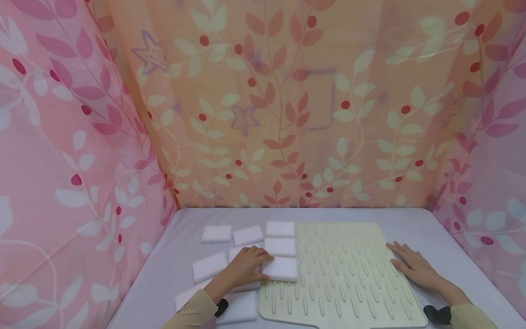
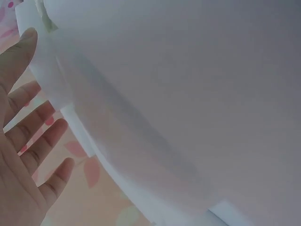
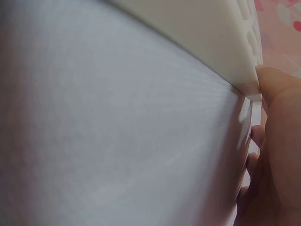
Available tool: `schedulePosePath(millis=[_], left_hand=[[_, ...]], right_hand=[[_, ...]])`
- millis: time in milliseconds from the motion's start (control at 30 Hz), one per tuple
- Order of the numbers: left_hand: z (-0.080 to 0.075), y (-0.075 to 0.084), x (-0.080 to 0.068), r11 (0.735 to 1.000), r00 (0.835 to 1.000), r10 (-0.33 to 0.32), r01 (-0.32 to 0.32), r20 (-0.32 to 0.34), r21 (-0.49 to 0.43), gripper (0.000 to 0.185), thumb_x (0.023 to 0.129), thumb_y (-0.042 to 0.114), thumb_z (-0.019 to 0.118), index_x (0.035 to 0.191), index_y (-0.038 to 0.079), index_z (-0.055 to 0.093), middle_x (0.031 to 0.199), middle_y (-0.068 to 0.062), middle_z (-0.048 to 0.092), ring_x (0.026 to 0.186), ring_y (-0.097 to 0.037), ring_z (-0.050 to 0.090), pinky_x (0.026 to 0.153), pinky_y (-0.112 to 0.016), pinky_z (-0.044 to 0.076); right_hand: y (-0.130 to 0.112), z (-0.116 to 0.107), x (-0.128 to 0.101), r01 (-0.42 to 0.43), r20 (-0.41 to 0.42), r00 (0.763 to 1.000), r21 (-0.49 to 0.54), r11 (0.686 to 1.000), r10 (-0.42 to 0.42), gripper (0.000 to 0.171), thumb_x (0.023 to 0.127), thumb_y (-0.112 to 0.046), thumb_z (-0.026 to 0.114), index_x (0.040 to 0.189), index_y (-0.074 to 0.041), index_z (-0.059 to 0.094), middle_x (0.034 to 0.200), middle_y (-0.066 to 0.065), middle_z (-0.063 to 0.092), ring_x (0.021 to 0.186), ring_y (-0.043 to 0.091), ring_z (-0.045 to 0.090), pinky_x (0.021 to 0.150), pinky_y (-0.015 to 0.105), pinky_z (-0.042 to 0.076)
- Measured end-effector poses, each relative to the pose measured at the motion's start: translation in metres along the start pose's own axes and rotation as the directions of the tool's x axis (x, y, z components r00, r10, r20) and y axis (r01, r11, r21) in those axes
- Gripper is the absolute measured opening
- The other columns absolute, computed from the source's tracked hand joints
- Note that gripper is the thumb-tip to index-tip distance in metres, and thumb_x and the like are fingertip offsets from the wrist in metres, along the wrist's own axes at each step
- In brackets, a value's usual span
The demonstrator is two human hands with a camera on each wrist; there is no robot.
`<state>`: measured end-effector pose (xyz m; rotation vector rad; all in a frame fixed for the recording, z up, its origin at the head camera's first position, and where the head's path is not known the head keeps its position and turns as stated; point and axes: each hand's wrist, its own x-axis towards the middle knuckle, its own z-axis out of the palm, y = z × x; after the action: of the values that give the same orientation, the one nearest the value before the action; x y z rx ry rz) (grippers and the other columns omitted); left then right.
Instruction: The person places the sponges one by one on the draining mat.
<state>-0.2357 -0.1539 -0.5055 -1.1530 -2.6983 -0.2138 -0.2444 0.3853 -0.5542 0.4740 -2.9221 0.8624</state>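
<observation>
A cream ridged mat lies on the table. Three white foam blocks sit in a column along its left edge: far, middle and near. My left hand lies flat with straight fingers touching the near block's left side, over another block. In the left wrist view the left hand is spread next to white blocks. My right hand rests flat on the mat's right edge. The right wrist view shows the right hand against the mat's edge.
More white blocks lie left of the mat: two at the back, one beside my left hand, and two near my left sleeve. Pink and orange leaf-print cloth walls the lavender table on three sides.
</observation>
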Motion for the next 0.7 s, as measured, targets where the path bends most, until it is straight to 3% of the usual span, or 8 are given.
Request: schedulePosePath(millis=[700], left_hand=[[0.0026, -0.0007, 0.0040, 0.999, 0.999, -0.035, 0.034, 0.042, 0.016, 0.060, 0.075, 0.061, 0.063, 0.125, 0.027, 0.057, 0.115, 0.009, 0.055, 0.105, -0.011, 0.048, 0.089, -0.040, 0.040]], right_hand=[[0.0028, 0.0003, 0.0009, 0.010, -0.004, 1.000, -0.015, 1.000, -0.010, 0.058, 0.094, -0.033, 0.051, 0.143, -0.009, 0.033, 0.142, 0.034, 0.026, 0.129, 0.058, 0.014, 0.098, 0.071, -0.003]])
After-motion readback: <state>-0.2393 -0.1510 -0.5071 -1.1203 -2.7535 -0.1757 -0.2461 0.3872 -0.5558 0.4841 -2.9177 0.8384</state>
